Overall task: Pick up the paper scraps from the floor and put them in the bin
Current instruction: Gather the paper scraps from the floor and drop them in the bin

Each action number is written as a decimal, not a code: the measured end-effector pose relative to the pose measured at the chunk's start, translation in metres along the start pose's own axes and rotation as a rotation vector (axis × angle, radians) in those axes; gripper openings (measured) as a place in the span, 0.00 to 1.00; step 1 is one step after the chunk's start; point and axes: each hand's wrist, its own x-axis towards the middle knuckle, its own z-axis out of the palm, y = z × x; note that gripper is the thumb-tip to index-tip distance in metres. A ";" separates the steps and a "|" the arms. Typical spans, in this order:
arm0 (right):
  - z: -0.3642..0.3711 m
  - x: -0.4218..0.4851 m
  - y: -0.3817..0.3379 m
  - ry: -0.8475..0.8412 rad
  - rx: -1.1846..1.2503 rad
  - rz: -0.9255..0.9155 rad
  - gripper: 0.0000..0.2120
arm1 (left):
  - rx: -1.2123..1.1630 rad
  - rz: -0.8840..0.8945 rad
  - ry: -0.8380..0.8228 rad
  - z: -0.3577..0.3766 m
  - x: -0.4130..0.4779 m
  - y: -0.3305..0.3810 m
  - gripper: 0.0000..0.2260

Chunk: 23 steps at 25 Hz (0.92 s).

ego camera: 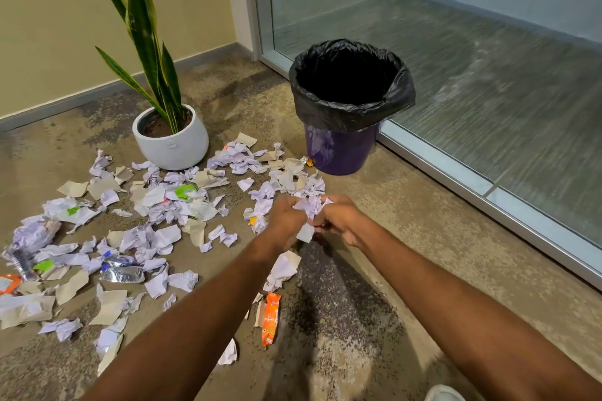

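Grip: I see the left hand [286, 221] and the right hand [340, 221] brought together, knuckles up, the fingers of both curled tight round one shared wad of scraps [311, 205]; the wad is crumpled, pale lilac-white paper, its creased edges sticking out above the knuckles; one flatter white piece [306, 233] hangs below, between the two hands. The wad is held above the floor, near the bin but short of it, not over its mouth.

Bin: the bin [340, 153] stands upright beyond the hands, slightly to their right; round, tapering, glossy purple plastic; a black liner [353, 114], thin and wrinkled, is folded down over the rim; the interior is dark and I cannot tell what lies inside.

Floor: the floor [407, 215] is mottled tan and grey, speckled, matte; the loose paper scraps [163, 205] lie spread across it from the bin's foot to the left edge of view; torn, crushed, irregular; lilac-white sheets mixed with dull beige card. Among them: an orange wrapper [271, 319], long and glossy, between the forearms; a crinkled silver foil wrapper [122, 273] at the left; a bright green piece [185, 191].

Surroundings: a white pot [172, 146], smooth and rounded, holds a plant [143, 26] with stiff sword-shaped leaves, left of the bin; a glass partition [456, 75] in a metal frame runs behind the bin.
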 end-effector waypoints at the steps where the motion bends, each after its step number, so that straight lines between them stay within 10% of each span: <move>1: -0.001 -0.001 -0.017 0.006 -0.001 -0.026 0.19 | -0.059 -0.023 0.029 0.000 0.000 0.016 0.21; 11: -0.038 -0.018 -0.183 0.030 0.078 -0.350 0.17 | -0.623 0.074 -0.105 -0.011 -0.005 0.178 0.14; 14: -0.049 -0.013 -0.219 0.034 0.147 -0.327 0.14 | -0.649 0.129 -0.151 -0.009 -0.001 0.221 0.23; 23: -0.053 0.011 -0.246 0.005 0.571 -0.245 0.09 | -0.854 0.035 -0.258 0.023 0.009 0.276 0.08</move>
